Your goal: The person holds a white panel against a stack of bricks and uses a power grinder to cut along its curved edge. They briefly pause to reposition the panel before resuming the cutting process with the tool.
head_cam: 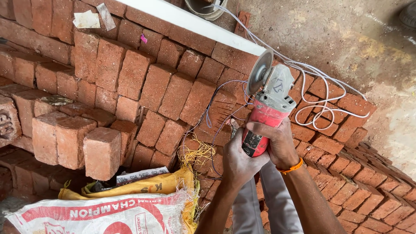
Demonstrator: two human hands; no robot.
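Observation:
A red angle grinder (265, 116) with a grey head and a round cutting disc (259, 72) is held up over the stacked bricks. My left hand (239, 159) grips its rear body from below. My right hand (280, 142), with an orange band at the wrist, wraps over the body from the right. The disc sits close to the end of a long white pipe (190, 25) that lies across the top of the bricks. A thin white cable (321, 108) loops away from the grinder over the bricks to the right.
Red bricks (130, 82) are piled in uneven steps across the left and middle, with a lower row at the right. A white and a yellow sack (125, 208) lie at the bottom left. Bare dirt ground (346, 30) and a bucket (203, 8) are at the top.

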